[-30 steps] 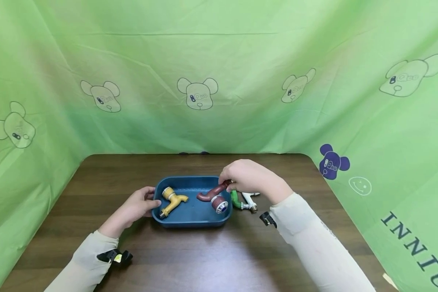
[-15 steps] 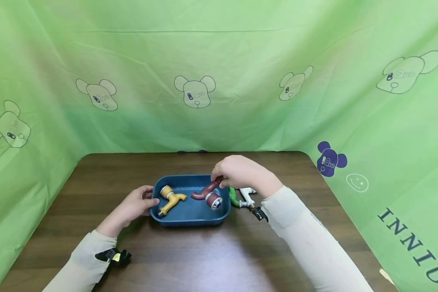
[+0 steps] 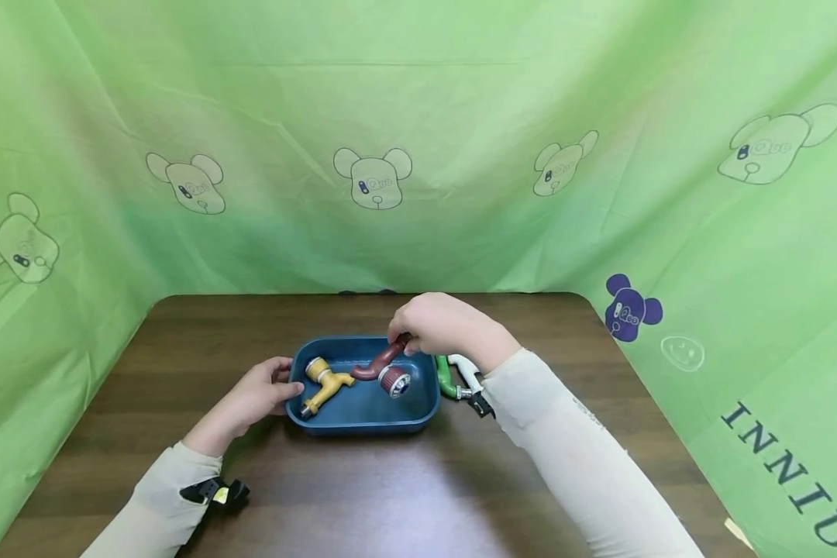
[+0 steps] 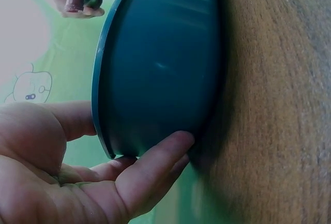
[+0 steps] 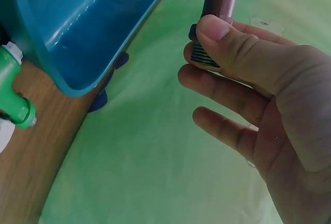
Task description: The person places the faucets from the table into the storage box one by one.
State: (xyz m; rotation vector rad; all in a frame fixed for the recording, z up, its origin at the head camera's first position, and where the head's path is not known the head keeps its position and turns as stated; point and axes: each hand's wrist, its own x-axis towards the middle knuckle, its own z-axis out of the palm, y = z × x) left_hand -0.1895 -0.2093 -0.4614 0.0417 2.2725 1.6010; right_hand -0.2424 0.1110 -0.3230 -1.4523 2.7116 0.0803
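A blue plastic basin sits mid-table, its left end held by my left hand, thumb at the rim and fingers along the outer wall. My right hand pinches a dark red faucet by its threaded inlet between thumb and forefinger; the other fingers are spread in the right wrist view. The red faucet hangs over the basin, its round ribbed handle low and its spout pointing left. Inside the basin at the left lies a yellow faucet.
Just right of the basin, a green faucet and a white faucet lie on the brown wooden table, partly covered by the right wrist. A green printed cloth rises behind the table and along both sides.
My right hand has carried the red faucet leftward over the basin, closer to the yellow faucet. My left hand keeps its hold on the basin's left end.
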